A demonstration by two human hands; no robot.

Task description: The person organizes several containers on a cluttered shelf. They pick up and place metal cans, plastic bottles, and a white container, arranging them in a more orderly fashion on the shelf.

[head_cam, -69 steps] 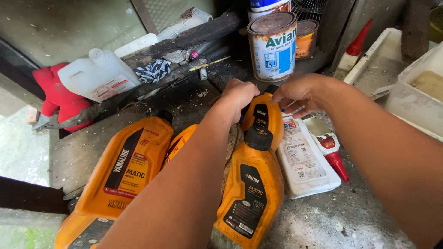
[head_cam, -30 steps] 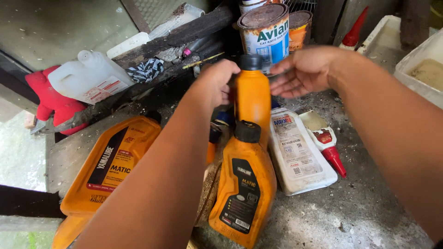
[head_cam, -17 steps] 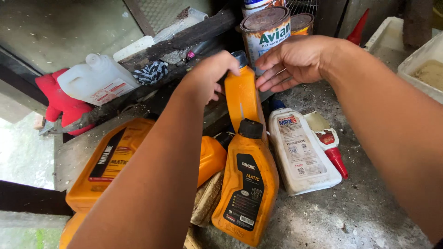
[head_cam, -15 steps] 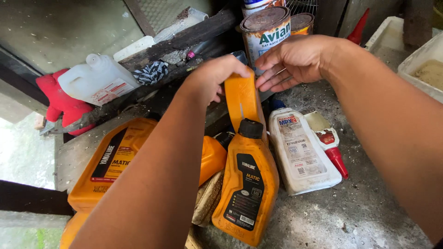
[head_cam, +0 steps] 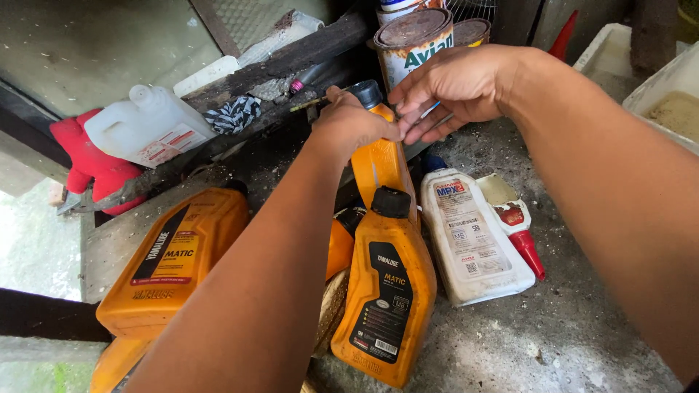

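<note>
My left hand (head_cam: 353,125) is closed around the upper part of an upright orange oil bottle (head_cam: 382,171), just below its black cap (head_cam: 366,93). My right hand (head_cam: 453,86) hovers beside the cap, fingers spread and pointing at the bottle's neck, close to my left fingers; it holds nothing. In front of the upright bottle lies a second orange bottle with a black cap (head_cam: 387,291). A larger orange bottle (head_cam: 175,262) lies to the left, under my left forearm.
A white oil bottle (head_cam: 470,233) and a small red-tipped bottle (head_cam: 515,222) lie to the right. A rusty-lidded paint can (head_cam: 411,40) stands behind. A white jug (head_cam: 145,127), red object (head_cam: 95,164), striped rag (head_cam: 233,115), dark plank (head_cam: 291,58) and white tub (head_cam: 673,87) ring the concrete shelf.
The orange bottle has gone from lying to standing upright. My left hand now grips it higher, near the neck, and my right hand has come in beside the cap.
</note>
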